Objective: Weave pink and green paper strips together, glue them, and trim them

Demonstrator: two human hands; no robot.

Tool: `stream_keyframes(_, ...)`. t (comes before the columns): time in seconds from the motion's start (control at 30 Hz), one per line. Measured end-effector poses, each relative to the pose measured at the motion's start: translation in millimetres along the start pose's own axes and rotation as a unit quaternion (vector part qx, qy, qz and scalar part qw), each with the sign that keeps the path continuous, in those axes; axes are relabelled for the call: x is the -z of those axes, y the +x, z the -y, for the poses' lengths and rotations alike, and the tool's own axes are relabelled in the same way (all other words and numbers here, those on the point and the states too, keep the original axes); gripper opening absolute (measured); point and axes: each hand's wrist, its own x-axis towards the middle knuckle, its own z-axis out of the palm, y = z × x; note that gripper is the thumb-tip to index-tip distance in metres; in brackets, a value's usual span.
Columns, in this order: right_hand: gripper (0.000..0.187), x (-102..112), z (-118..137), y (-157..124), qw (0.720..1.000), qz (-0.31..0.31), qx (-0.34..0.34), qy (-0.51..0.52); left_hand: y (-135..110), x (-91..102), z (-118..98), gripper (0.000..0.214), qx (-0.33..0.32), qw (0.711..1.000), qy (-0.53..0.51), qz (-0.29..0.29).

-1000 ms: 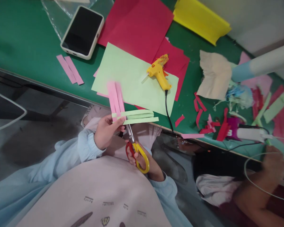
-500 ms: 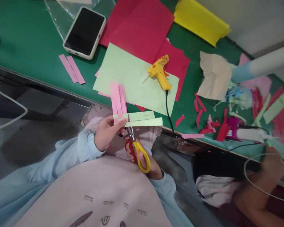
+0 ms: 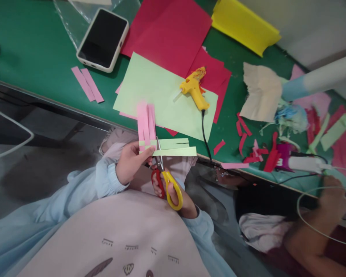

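Observation:
Over my lap, my left hand (image 3: 134, 159) pinches a piece of woven paper strips at its crossing. Pink paper strips (image 3: 146, 121) run up from the weave, and pale green paper strips (image 3: 177, 147) stick out to the right. My right hand (image 3: 175, 192) has its fingers through the red and yellow handles of a pair of scissors (image 3: 170, 184). The scissor blades point up and lie around the green strips, close beside the weave and my left fingertips. Part of the lower blade is hidden behind the paper.
On the green table (image 3: 31, 42) lie a phone-like device (image 3: 103, 38), two pink strips (image 3: 88, 84), a pale green sheet (image 3: 150, 84), red sheets (image 3: 170, 30) and a yellow glue gun (image 3: 196, 90). Paper scraps (image 3: 256, 154) are strewn rightward. Another person's arm (image 3: 314, 227) is at lower right.
The woven strips have shifted and tilted slightly in my left hand, the pink ends moving a little right. The scissors have moved very slightly left with my right hand.

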Motion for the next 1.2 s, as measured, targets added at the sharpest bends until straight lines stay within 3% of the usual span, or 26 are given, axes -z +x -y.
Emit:
stream_keyframes(0.33,0.042,-0.9,-0.5,-0.6,1.000,0.003,0.011,0.005,0.9,-0.4,2.1,0.028,-0.006,1.000,-0.003,-0.009)
stream_keyframes(0.83,0.048,-1.6,-10.1,3.2,1.000,-0.026,0.015,0.003,1.9,0.6,5.6,0.027,-0.022,0.999,0.022,-0.016)
stream_keyframes(1.2,0.056,-1.7,-20.7,8.3,0.997,-0.061,-0.029,0.035,0.7,-3.3,2.7,0.025,-0.018,1.000,0.005,-0.021)
